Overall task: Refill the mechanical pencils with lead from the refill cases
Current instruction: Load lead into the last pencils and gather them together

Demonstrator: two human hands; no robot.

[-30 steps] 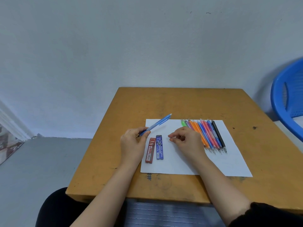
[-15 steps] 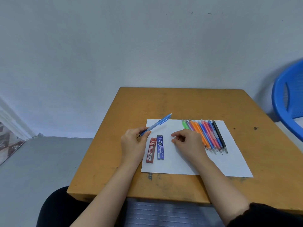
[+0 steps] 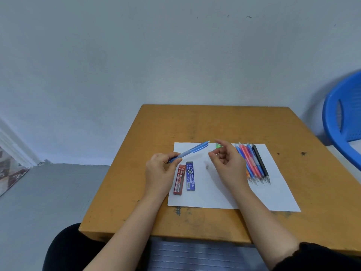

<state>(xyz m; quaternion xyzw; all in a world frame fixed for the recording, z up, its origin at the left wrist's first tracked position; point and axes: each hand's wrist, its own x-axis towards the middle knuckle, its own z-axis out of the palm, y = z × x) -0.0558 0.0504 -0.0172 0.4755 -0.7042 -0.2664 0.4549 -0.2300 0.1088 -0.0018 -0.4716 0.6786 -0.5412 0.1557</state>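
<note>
Blue pencil aimed at right hand
The left hand pinches it near the tip, far end slanting toward the right hand, which is loosely open and seemingly empty; cases lie between them.

My one camera rides on my head, wide-angled, facing forward and down: the table lies near below, the wall fills the top half.
</note>
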